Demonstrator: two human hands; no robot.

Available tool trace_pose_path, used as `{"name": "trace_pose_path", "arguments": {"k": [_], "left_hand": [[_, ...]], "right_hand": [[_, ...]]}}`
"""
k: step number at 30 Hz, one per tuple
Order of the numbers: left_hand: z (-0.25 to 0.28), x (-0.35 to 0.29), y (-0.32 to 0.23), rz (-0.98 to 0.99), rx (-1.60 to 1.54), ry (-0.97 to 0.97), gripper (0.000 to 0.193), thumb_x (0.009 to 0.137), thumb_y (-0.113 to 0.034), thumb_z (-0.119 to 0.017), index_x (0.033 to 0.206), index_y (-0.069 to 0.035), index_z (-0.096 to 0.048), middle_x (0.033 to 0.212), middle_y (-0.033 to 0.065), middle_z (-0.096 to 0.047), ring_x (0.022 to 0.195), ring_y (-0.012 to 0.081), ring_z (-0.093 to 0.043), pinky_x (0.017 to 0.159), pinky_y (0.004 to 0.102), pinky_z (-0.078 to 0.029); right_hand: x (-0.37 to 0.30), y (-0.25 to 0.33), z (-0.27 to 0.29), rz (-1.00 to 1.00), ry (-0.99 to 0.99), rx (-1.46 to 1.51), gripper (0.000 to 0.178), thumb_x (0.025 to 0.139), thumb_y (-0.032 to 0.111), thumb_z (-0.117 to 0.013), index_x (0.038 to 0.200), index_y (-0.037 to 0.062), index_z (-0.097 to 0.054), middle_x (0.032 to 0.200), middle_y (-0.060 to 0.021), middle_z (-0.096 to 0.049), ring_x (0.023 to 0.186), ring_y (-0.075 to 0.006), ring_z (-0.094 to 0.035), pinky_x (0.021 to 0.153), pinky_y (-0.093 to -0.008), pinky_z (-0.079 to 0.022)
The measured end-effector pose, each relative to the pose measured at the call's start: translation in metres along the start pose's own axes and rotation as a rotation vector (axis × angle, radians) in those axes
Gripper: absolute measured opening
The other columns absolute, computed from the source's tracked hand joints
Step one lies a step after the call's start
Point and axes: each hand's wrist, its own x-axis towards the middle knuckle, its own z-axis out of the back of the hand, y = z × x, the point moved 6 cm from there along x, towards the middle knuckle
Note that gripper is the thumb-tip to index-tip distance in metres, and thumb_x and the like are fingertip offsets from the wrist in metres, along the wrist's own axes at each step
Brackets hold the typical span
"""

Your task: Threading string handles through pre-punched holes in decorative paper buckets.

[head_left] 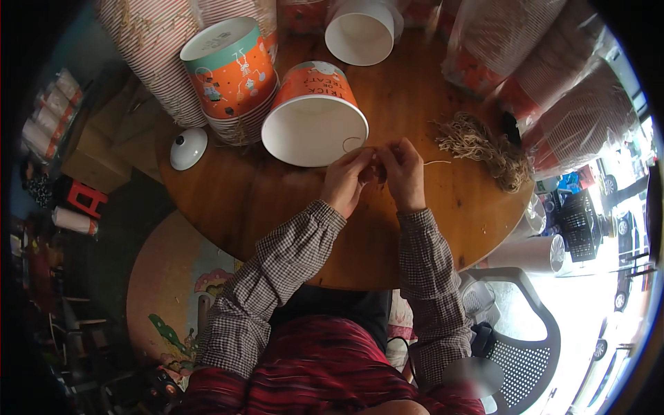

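Note:
An orange paper bucket [308, 128] lies on its side on the round wooden table, its white mouth turned towards me. Just off its right rim, my left hand [346, 181] and my right hand [403, 173] meet with their fingertips pinched together. A thin beige cord [437, 162] runs between them: one end sticks out to the right of my right hand, and a small loop of it shows against the bucket's white inside. The stretch of cord between my fingertips is hidden. Both hands are closed on it.
Nested orange buckets [232, 79] stand upside down at the left, beside a white pot lid [188, 149]. Another white-mouthed bucket [360, 38] lies at the back. A bundle of beige cords [477, 142] rests at the right. Plastic-wrapped bucket stacks [581, 117] line the table's far edge.

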Motion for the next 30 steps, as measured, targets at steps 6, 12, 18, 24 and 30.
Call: {"name": "trace_pose_path", "arguments": {"k": [6, 12, 18, 24, 30], "left_hand": [[0.000, 0.027, 0.000, -0.028, 0.033, -0.036, 0.017, 0.093, -0.013, -0.057, 0.101, 0.001, -0.062, 0.085, 0.0043, -0.062, 0.072, 0.0118, -0.058, 0.065, 0.0259, -0.048], [0.018, 0.048, 0.005, 0.022, 0.056, 0.018, 0.016, 0.094, -0.011, -0.054, 0.102, 0.001, -0.062, 0.089, 0.0047, -0.062, 0.076, 0.0117, -0.058, 0.068, 0.0247, -0.047], [0.003, 0.035, 0.002, 0.124, -0.024, 0.106, 0.016, 0.093, -0.009, -0.053, 0.102, 0.001, -0.062, 0.092, 0.0065, -0.064, 0.077, 0.0125, -0.059, 0.070, 0.0243, -0.048], [-0.002, 0.033, 0.002, 0.145, 0.067, 0.074, 0.016, 0.091, -0.007, -0.057, 0.104, 0.002, -0.062, 0.090, 0.0051, -0.064, 0.073, 0.0122, -0.059, 0.067, 0.0241, -0.048], [0.013, 0.042, 0.001, 0.130, 0.061, 0.060, 0.015, 0.091, -0.006, -0.057, 0.102, 0.001, -0.064, 0.083, 0.0007, -0.061, 0.069, 0.0085, -0.054, 0.064, 0.0223, -0.043]], "right_hand": [[0.004, 0.006, 0.004, 0.035, -0.073, -0.242, 0.012, 0.090, 0.009, -0.059, 0.091, -0.0028, -0.059, 0.077, -0.0082, -0.064, 0.070, -0.0124, -0.062, 0.062, -0.0264, -0.051], [0.003, 0.002, 0.002, 0.099, -0.104, -0.297, 0.014, 0.091, 0.012, -0.059, 0.090, -0.0022, -0.058, 0.072, -0.0059, -0.063, 0.058, -0.0094, -0.058, 0.051, -0.0238, -0.047], [0.007, -0.003, 0.010, 0.014, -0.171, -0.274, 0.016, 0.091, 0.015, -0.059, 0.092, -0.0012, -0.058, 0.076, -0.0096, -0.065, 0.067, -0.0126, -0.062, 0.059, -0.0270, -0.050], [0.013, -0.010, 0.014, 0.062, -0.179, -0.266, 0.012, 0.093, 0.013, -0.057, 0.093, 0.0009, -0.056, 0.072, -0.0067, -0.064, 0.058, -0.0079, -0.057, 0.044, -0.0209, -0.043], [0.006, -0.008, 0.010, -0.079, -0.157, -0.251, 0.018, 0.090, 0.016, -0.061, 0.090, -0.0024, -0.058, 0.074, -0.0099, -0.066, 0.065, -0.0134, -0.063, 0.057, -0.0270, -0.050]]}}
